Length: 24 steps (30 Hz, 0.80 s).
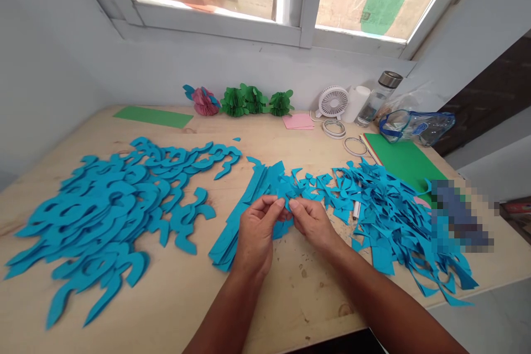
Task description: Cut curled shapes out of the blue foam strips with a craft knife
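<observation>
My left hand (pixel 258 232) and my right hand (pixel 312 222) meet in front of me over the wooden table, thumbs and fingers pinched. Between their fingertips is a small blue paper piece (pixel 287 187), its outline partly lost against the blue paper behind. A stack of folded blue paper strips (pixel 237 225) lies just beyond and left of my left hand. On the left spreads a large heap of blue curvy paper cutouts (pixel 120 199). To the right of my right hand lies a pile of blue paper scraps (pixel 388 204), with a white marker (pixel 356 210) at its edge.
Along the wall stand green paper figures (pixel 244 100), a pink one (pixel 204 101), a white fan (pixel 333 102) and a glass bottle (pixel 379 98). Tape rolls (pixel 334 128), a clear pouch (pixel 418 127) and green sheets (pixel 409 160) sit at the back right. A green strip (pixel 152 116) lies back left.
</observation>
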Each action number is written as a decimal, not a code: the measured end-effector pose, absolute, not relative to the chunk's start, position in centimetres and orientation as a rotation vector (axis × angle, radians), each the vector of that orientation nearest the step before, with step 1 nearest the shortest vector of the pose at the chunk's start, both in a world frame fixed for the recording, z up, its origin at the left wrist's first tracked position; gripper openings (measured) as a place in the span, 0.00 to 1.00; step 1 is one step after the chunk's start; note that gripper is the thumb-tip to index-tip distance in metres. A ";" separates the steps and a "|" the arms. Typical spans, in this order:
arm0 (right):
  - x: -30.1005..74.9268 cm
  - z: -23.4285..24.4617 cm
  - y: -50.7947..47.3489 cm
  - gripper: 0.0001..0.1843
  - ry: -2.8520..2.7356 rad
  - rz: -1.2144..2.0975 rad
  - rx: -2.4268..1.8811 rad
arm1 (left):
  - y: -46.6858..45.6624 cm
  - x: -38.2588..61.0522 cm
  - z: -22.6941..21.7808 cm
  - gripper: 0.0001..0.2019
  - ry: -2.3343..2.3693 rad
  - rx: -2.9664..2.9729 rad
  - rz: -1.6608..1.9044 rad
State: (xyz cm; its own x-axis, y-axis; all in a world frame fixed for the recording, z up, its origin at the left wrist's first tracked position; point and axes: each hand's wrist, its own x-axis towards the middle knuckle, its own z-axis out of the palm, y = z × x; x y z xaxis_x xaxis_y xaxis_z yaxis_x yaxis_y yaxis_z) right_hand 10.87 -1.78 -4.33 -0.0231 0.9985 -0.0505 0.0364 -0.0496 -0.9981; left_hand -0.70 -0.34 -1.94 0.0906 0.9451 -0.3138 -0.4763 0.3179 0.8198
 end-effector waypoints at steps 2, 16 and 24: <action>10.9 -4.4 -1.8 0.27 -1.236 1.227 -1.268 | -0.4 -0.6 -1.8 0.09 0.958 0.582 1.152; 10.9 -4.0 -1.8 0.26 -1.289 1.140 -1.308 | -0.4 -0.6 -1.9 0.10 0.920 0.520 1.147; 11.0 -4.0 -1.7 0.24 -1.260 1.186 -1.300 | -0.4 -0.8 -1.8 0.09 0.939 0.542 1.143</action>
State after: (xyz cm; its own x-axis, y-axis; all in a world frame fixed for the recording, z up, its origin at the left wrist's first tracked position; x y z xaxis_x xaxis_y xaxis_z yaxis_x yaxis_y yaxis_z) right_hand 11.02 -1.72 -3.96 0.0030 0.9995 -0.0310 0.0911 -0.0311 -0.9954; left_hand -0.79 -0.38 -1.79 0.1143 0.9317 -0.3448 -0.5197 0.3519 0.7785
